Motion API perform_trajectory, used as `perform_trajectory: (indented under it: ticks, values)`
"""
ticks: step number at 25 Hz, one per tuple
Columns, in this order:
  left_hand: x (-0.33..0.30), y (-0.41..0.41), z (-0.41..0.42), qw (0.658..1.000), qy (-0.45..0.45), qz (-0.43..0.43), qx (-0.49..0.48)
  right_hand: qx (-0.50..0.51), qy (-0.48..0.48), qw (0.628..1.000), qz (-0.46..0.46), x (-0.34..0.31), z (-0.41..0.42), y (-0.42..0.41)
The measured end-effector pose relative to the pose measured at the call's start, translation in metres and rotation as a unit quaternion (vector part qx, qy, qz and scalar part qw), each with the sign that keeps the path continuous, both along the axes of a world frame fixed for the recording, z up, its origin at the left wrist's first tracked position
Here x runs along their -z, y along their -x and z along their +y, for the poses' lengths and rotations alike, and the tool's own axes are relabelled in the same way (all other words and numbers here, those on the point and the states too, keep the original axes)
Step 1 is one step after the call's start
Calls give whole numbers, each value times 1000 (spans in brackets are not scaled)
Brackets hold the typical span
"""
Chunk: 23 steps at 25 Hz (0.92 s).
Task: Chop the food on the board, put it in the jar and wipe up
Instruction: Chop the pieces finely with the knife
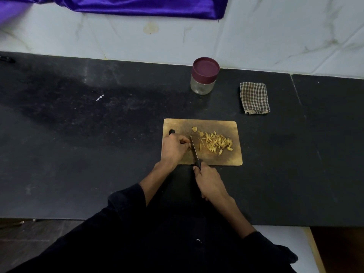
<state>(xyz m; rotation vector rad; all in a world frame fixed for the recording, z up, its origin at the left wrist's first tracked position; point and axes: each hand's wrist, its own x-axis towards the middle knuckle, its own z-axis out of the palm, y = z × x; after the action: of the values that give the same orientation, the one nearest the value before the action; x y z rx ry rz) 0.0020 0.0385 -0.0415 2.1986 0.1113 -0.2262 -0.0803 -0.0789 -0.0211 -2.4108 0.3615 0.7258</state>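
From the head view, chopping looks well along: a heap of pale yellow strips (216,143) lies on the wooden board (232,154), while the jar (203,79) stands lidded beyond it and the checked cloth (254,97) sits folded, untouched. The right hand (209,182) clasps the knife (194,147) handle; the left hand (174,147) pinches a remaining piece against the blade.

bg: black stone counter (78,154) | white marble wall (275,36) | purple cloth (137,4) top
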Motion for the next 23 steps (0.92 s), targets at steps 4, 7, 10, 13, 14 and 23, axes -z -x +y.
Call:
perform_trajectory:
  ticks: [4, 7, 10, 13, 14, 23]
  values:
    - [0, 0, 0, 1000, -6, -8, 3, -9, 15, 1000, 7, 5, 2, -3]
    - [1, -1, 0, 1000, -10, -6, 3, -11, 32, 999, 5, 8, 4, -4]
    - [1, -1, -1, 1000, -11, -7, 3, -14, 46, 999, 9, 7, 7, -4]
    - [2, -1, 0, 1000, -15, -11, 5, -10, 51, 999, 14, 6, 11, -7]
    - [2, -1, 0, 1000, -16, -9, 4, -1, 49, 999, 15, 6, 12, -10]
    - [2, 1, -1, 1000, -20, -6, -3, 22, 45, 999, -2, 6, 6, -3]
